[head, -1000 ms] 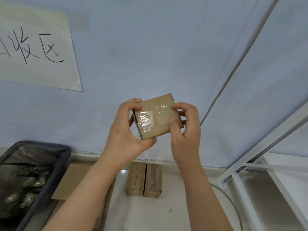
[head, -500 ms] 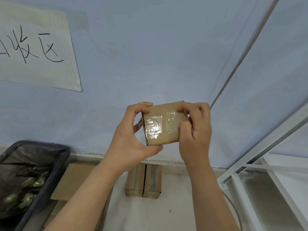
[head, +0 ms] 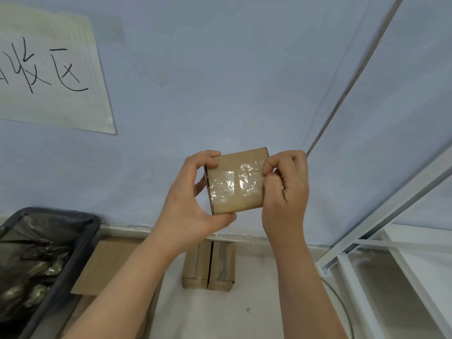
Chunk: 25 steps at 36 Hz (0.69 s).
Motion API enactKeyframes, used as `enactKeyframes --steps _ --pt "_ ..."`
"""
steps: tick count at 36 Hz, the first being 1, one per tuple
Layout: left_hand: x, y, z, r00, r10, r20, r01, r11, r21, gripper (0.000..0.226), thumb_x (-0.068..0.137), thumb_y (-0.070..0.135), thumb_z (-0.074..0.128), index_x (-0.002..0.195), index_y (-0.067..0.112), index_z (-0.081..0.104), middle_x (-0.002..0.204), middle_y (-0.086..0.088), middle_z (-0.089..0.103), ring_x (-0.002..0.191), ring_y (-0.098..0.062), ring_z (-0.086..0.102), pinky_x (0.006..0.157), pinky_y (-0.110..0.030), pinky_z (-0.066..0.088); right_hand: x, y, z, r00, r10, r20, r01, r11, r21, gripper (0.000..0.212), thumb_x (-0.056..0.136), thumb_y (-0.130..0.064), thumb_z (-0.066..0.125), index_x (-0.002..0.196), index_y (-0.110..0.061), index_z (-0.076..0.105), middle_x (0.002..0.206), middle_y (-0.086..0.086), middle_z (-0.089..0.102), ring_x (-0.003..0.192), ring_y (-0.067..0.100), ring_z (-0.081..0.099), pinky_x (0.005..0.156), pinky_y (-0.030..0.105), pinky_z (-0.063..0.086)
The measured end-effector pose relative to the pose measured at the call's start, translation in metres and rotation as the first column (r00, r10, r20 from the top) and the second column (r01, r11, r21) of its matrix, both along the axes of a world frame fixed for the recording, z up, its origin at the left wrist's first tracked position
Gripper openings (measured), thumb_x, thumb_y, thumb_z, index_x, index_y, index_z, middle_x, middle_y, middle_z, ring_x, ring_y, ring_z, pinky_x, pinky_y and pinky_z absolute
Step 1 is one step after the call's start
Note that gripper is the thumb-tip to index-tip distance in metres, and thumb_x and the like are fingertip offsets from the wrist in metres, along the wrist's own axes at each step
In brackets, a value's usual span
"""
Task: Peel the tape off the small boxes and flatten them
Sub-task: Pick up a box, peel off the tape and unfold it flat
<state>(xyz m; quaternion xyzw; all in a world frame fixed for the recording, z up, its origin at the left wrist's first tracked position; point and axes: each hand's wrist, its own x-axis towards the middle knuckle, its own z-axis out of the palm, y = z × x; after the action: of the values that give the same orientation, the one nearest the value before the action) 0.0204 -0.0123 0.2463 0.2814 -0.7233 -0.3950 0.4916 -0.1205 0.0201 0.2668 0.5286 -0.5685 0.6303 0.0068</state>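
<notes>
I hold a small brown cardboard box (head: pixel 241 204) up in front of the blue wall. Wrinkled clear tape (head: pixel 234 185) runs across its facing side. My left hand (head: pixel 190 209) grips the box's left edge, thumb under the bottom corner and fingers over the top. My right hand (head: pixel 285 192) is at the box's right edge, thumb and forefinger pinched together on the tape's right end. Another small brown box (head: pixel 209 265), with a dark seam down its middle and torn grey patches, stands on the white floor below.
A black bin (head: pixel 71 255) lined with a dark bag holding crumpled tape sits at the left. Flat brown cardboard (head: pixel 107 265) lies beside it. A white metal frame (head: pixel 381 231) stands at the right. A handwritten paper sign (head: pixel 49 77) hangs on the wall.
The box has turned more level and shifted slightly right. My right hand slid from the front of the box to its right edge and pinched the tape end.
</notes>
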Motion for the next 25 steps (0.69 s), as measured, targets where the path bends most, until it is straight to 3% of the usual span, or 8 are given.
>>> enactKeyframes --steps 7,13,16,19,25 --pt "0.004 -0.004 0.001 0.998 0.043 0.040 -0.044 0.999 0.007 0.077 0.050 0.017 0.082 0.116 0.028 0.044 0.127 0.022 0.047 0.120 0.000 0.046 0.094 -0.011 0.040 -0.005 0.004 0.003 0.990 0.138 -0.001 -0.135 0.970 0.201 0.023 0.070 -0.008 0.044 0.075 -0.029 0.053 0.094 -0.014 0.045 0.091 0.005 0.047 0.070 0.008 0.036" --pt "0.008 -0.005 0.003 0.998 -0.068 -0.017 0.070 0.990 0.122 0.076 0.048 0.031 0.080 0.116 0.034 0.046 0.125 0.011 0.053 0.119 -0.012 0.050 0.095 -0.018 0.042 -0.006 0.007 0.002 0.949 0.315 0.034 -0.300 0.860 0.412 0.025 0.067 -0.013 0.044 0.076 -0.029 0.061 0.126 -0.025 0.037 0.122 -0.004 0.030 0.085 -0.003 0.025" --pt "0.011 -0.007 0.004 0.990 -0.111 -0.086 0.125 0.976 0.180 0.080 0.047 0.028 0.081 0.118 0.028 0.044 0.123 0.006 0.057 0.114 -0.015 0.054 0.094 -0.024 0.044 -0.008 0.008 0.004 0.901 0.411 0.140 -0.429 0.793 0.432 0.024 0.068 -0.012 0.045 0.076 -0.023 0.065 0.125 -0.021 0.047 0.124 -0.002 0.037 0.092 0.010 0.031" --pt "0.015 -0.010 0.004 0.977 -0.143 -0.156 0.178 0.954 0.239 0.085 0.045 0.024 0.082 0.121 0.026 0.042 0.124 0.003 0.058 0.108 -0.017 0.057 0.090 -0.034 0.046 -0.009 0.009 0.008 0.835 0.486 0.257 -0.550 0.737 0.394 0.026 0.069 -0.009 0.042 0.078 -0.017 0.065 0.118 -0.011 0.060 0.115 -0.001 0.050 0.086 0.013 0.041" --pt "0.016 -0.011 0.005 0.937 -0.193 -0.293 0.284 0.906 0.313 0.087 0.043 0.014 0.080 0.122 0.022 0.044 0.122 -0.009 0.060 0.101 -0.018 0.059 0.078 -0.030 0.050 -0.008 0.011 0.011 0.787 0.525 0.324 -0.615 0.709 0.345 0.020 0.070 -0.007 0.040 0.073 -0.010 0.060 0.113 -0.004 0.066 0.114 0.009 0.055 0.089 0.025 0.043"
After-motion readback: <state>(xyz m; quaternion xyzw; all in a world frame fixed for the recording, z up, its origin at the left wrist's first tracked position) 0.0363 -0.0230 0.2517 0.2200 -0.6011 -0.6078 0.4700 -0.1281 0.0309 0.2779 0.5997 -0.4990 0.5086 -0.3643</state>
